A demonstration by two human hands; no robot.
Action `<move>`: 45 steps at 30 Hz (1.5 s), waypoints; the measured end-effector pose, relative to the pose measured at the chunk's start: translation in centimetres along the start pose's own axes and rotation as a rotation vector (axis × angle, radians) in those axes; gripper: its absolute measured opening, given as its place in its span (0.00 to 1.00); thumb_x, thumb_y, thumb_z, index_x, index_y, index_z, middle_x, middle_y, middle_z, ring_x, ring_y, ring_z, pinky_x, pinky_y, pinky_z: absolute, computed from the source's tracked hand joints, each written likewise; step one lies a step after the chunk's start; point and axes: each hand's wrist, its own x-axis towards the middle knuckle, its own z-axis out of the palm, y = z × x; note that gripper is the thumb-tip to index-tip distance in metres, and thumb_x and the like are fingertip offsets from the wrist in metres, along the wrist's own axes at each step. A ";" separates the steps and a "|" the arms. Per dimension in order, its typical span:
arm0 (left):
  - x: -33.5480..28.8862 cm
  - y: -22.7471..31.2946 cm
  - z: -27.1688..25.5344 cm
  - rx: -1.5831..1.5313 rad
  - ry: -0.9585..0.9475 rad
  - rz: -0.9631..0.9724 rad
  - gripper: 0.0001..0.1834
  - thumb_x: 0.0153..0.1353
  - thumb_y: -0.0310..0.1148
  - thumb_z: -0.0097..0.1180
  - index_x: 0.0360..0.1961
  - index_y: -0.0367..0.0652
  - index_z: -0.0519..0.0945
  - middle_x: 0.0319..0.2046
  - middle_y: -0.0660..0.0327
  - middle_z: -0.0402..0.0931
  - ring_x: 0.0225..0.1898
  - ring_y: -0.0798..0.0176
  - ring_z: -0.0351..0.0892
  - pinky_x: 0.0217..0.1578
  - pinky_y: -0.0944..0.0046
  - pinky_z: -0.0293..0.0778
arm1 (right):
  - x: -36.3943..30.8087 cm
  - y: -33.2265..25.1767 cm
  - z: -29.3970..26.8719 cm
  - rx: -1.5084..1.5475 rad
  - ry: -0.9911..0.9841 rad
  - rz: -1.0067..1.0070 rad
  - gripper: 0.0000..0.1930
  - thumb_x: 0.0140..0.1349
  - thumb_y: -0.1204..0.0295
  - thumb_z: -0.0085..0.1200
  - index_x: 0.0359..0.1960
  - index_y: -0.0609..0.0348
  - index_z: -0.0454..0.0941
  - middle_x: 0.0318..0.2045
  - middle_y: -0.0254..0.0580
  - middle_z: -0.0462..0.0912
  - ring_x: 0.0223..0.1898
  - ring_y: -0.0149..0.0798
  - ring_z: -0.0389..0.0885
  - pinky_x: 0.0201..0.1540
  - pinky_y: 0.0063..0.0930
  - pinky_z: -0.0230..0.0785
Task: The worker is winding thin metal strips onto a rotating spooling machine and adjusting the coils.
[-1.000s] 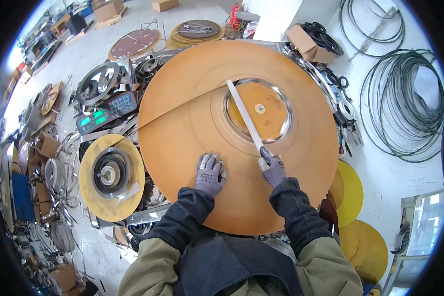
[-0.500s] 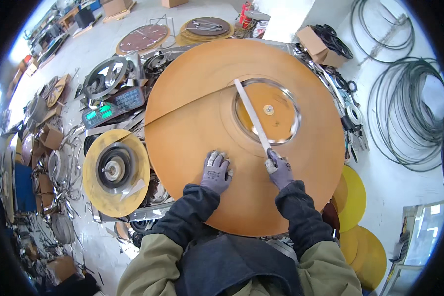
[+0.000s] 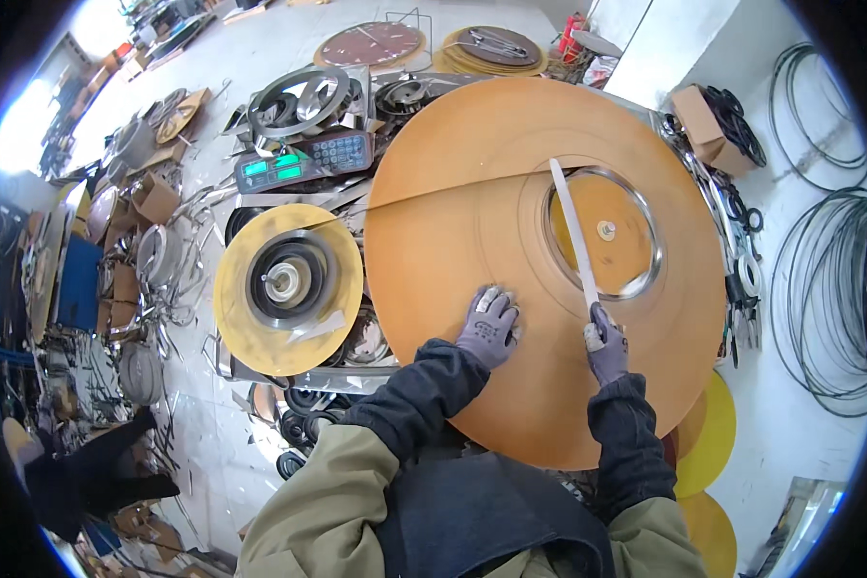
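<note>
A large round orange-brown disc (image 3: 433, 289) spreads out in front of me. On its right part sits a shiny metal ring (image 3: 658, 241) around a small centre hub (image 3: 606, 230). My gloved right hand (image 3: 607, 349) is closed around the near end of a long, flat, pale bar (image 3: 575, 231), which lies across the ring's left edge. Resting on the disc to the left, my gloved left hand (image 3: 491, 326) has its fingers loosely apart and holds nothing. A thin dark strip (image 3: 453, 186) runs from the bar's far end toward a smaller yellow disc (image 3: 239, 289) at the left.
A scale (image 3: 303, 161) with green displays stands at the far left of the bench, beside stacked metal rings (image 3: 299, 101). Tools (image 3: 742, 260) line the right side. Coiled cables (image 3: 824, 299) lie beyond. At lower left, someone in dark clothes (image 3: 96, 472) appears among boxes and scrap.
The view has swung left, so the bench appears farther right. Both hands stay in nearly the same places on the disc. More of the dark-clothed person shows at lower left.
</note>
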 end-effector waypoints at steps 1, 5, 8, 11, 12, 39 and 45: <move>-0.2 -0.2 -0.1 0.001 0.000 -0.004 0.18 0.52 0.37 0.53 0.43 0.41 0.74 0.52 0.50 0.67 0.59 0.42 0.59 0.63 0.43 0.49 | -0.1 -0.5 0.1 -0.001 -0.035 0.048 0.22 0.59 0.70 0.47 0.56 0.60 0.70 0.45 0.45 0.80 0.36 0.30 0.77 0.43 0.23 0.68; -0.1 0.2 0.2 -0.005 0.009 0.002 0.18 0.51 0.37 0.53 0.42 0.40 0.74 0.51 0.50 0.67 0.58 0.42 0.59 0.62 0.43 0.50 | -0.1 1.3 0.2 0.030 0.013 -0.055 0.22 0.59 0.70 0.47 0.56 0.60 0.69 0.44 0.45 0.80 0.36 0.31 0.77 0.42 0.24 0.69; 0.4 0.4 -0.1 -0.038 0.026 0.016 0.17 0.51 0.36 0.53 0.41 0.40 0.74 0.51 0.51 0.67 0.58 0.43 0.59 0.62 0.43 0.50 | -0.1 1.1 -0.1 0.021 0.033 -0.012 0.22 0.59 0.69 0.46 0.56 0.59 0.69 0.43 0.46 0.80 0.36 0.31 0.77 0.42 0.23 0.69; 0.0 -0.4 0.0 -0.018 0.030 0.004 0.16 0.51 0.35 0.53 0.39 0.39 0.75 0.51 0.51 0.68 0.58 0.43 0.59 0.62 0.43 0.50 | 0.2 -0.5 -0.4 -0.084 -0.037 0.105 0.21 0.59 0.68 0.47 0.55 0.57 0.70 0.41 0.47 0.80 0.36 0.35 0.78 0.42 0.26 0.69; 0.1 -0.3 0.0 -0.036 0.027 0.030 0.16 0.51 0.35 0.53 0.39 0.39 0.75 0.51 0.51 0.68 0.58 0.43 0.59 0.62 0.43 0.50 | 0.5 0.2 0.0 -0.106 -0.014 0.045 0.21 0.59 0.67 0.47 0.55 0.57 0.71 0.41 0.48 0.80 0.37 0.38 0.79 0.43 0.28 0.69; -0.2 -0.1 0.2 -0.003 -0.006 0.031 0.15 0.53 0.37 0.52 0.40 0.41 0.76 0.50 0.50 0.68 0.59 0.43 0.59 0.62 0.43 0.49 | 0.1 1.0 0.2 -0.045 -0.007 -0.046 0.21 0.58 0.66 0.48 0.54 0.54 0.71 0.43 0.50 0.79 0.45 0.49 0.78 0.54 0.36 0.63; 0.0 0.3 0.3 -0.001 -0.044 0.024 0.16 0.53 0.38 0.52 0.41 0.41 0.76 0.51 0.50 0.68 0.59 0.43 0.59 0.62 0.43 0.49 | 0.1 1.2 0.0 -0.075 -0.015 -0.077 0.22 0.58 0.67 0.48 0.55 0.53 0.70 0.38 0.51 0.79 0.36 0.47 0.79 0.42 0.34 0.69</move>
